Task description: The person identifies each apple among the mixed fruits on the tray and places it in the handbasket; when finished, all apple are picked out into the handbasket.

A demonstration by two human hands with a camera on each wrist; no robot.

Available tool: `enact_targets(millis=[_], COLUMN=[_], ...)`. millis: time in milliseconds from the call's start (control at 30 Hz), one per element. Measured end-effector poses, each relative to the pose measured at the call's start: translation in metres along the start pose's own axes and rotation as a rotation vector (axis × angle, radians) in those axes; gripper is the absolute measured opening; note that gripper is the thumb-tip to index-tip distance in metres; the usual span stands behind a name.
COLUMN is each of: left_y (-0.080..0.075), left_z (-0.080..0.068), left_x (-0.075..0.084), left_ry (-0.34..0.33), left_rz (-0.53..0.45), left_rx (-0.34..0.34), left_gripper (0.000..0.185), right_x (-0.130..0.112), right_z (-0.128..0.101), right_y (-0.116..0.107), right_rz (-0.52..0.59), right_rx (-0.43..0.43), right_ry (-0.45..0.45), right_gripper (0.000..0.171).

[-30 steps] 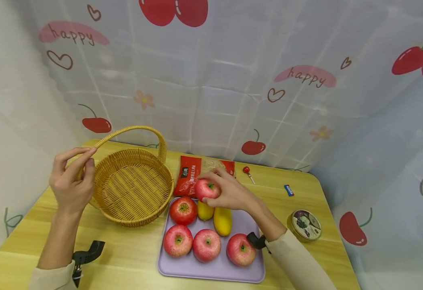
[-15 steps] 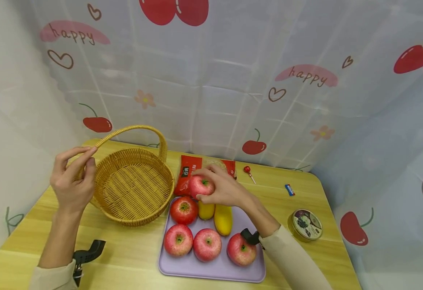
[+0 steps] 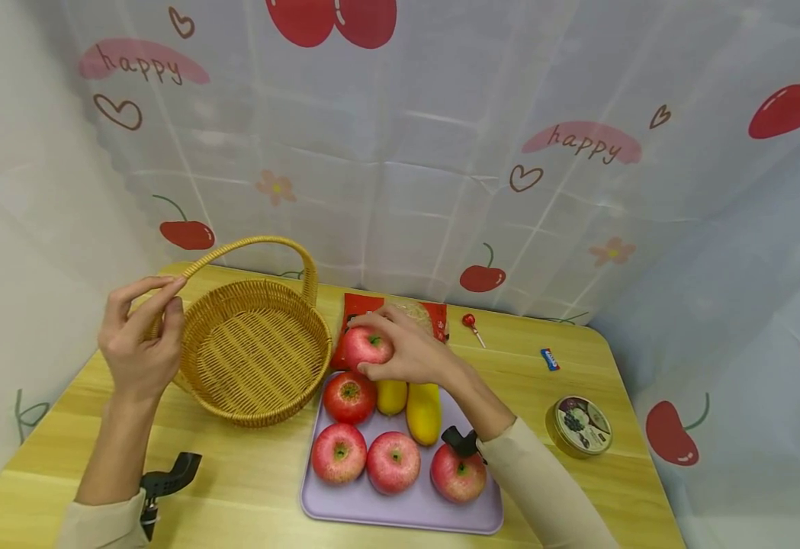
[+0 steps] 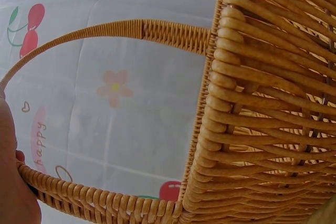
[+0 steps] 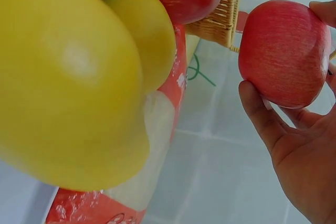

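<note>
Right hand, fingers curled round an apple, has lifted it off the tray toward the basket; left hand pinches the basket handle.

Basket: woven wicker, rough, matt. Apple in hand: smooth, faint sheen. Tray: lilac plastic, matt. Table: light wood grain, smooth. Packet far behind: glossy red plastic film.
</note>
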State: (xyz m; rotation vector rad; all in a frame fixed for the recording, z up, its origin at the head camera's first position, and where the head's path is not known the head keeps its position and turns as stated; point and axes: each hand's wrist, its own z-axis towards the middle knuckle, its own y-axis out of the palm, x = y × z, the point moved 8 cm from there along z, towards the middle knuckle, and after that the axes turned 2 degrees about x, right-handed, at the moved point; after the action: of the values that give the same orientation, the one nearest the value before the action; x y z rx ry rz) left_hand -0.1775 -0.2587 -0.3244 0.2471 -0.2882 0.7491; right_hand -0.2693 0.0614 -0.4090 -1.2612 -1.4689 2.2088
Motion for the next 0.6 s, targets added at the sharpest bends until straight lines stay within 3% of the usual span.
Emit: enact_targets(millis=[600], left_y=[-0.001], left_z=[-0.001], left_x=[-0.001], left_ry=[-0.001], left_rz=[-0.003], left_rx=[0.003], left_gripper=[0.018], right_x=[-0.01], right_z=[0.024], right_y=[0.011], right_rz=[0.02], right_rx=[-0.009], right_ry=[-0.006], right_gripper=[0.062])
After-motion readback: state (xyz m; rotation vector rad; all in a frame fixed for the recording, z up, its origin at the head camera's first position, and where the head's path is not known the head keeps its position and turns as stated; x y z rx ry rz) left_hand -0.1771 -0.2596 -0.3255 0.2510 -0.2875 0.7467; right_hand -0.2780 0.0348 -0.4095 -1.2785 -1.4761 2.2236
